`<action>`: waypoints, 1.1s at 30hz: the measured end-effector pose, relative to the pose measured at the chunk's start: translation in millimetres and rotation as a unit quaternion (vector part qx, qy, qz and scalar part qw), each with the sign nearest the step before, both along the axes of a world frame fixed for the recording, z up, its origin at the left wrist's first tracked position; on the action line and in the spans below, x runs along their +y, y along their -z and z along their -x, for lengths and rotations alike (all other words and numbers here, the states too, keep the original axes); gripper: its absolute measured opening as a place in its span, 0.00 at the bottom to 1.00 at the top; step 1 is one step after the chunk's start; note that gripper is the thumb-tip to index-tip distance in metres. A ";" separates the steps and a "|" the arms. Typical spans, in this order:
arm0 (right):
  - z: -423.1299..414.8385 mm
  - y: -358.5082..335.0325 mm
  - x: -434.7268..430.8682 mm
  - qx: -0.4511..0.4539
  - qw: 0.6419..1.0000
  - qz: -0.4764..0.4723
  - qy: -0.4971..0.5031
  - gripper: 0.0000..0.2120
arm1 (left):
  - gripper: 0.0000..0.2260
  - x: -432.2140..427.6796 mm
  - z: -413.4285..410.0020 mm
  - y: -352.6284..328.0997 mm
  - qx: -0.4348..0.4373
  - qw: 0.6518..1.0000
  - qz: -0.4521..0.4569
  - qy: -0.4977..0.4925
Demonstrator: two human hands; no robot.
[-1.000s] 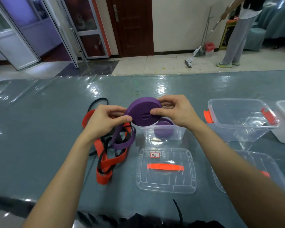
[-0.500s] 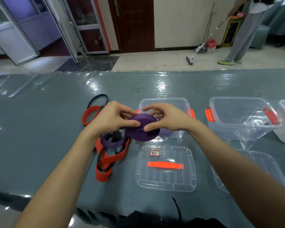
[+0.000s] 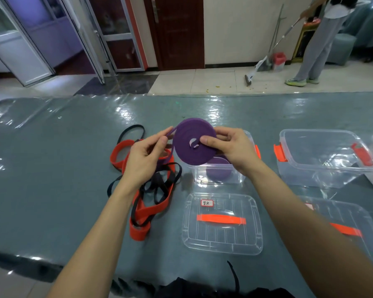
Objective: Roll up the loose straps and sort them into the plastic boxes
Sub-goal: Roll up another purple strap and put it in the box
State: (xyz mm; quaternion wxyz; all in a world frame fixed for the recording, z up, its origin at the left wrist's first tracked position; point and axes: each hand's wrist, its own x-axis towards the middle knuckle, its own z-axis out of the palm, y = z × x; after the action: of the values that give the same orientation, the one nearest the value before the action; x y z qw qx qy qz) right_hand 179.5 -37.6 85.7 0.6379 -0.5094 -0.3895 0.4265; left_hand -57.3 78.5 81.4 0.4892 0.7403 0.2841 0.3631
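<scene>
Our right hand (image 3: 230,147) holds the purple roll (image 3: 192,145) tilted in the air above the near-left rim of the clear box (image 3: 220,181), thumb pressed on its face near the centre, fingers behind. Our left hand (image 3: 144,155) pinches the roll's loose tail between thumb and forefinger at its left edge. A second purple roll (image 3: 219,171) lies in the box. The lid (image 3: 222,233) nearer us carries a small red-bordered label (image 3: 207,203), handwritten, seemingly 紫色.
</scene>
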 end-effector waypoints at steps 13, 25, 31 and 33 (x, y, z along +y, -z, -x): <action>41.7 39.9 -6.3 0.090 0.995 0.026 0.014 0.18 | 0.25 5.8 7.2 12.0 -0.003 0.996 0.072 0.060; 14.5 36.4 -15.1 -0.203 0.958 0.169 -0.111 0.18 | 0.21 23.1 -13.8 -23.6 0.287 0.922 -0.040 0.257; 5.0 56.7 -14.8 -0.095 0.986 0.124 -0.052 0.12 | 0.20 31.6 -28.8 3.2 0.257 0.932 -0.009 0.257; -0.1 64.7 -12.5 -0.077 0.990 0.115 -0.033 0.12 | 0.17 27.5 -33.9 16.2 0.193 0.964 -0.013 0.184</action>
State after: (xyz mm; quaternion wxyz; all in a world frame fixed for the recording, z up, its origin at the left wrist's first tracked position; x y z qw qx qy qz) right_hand 179.6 -50.1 21.0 0.5286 -0.5973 -0.4031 0.4487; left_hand -23.4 106.0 65.1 0.4744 0.8420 0.2269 0.1208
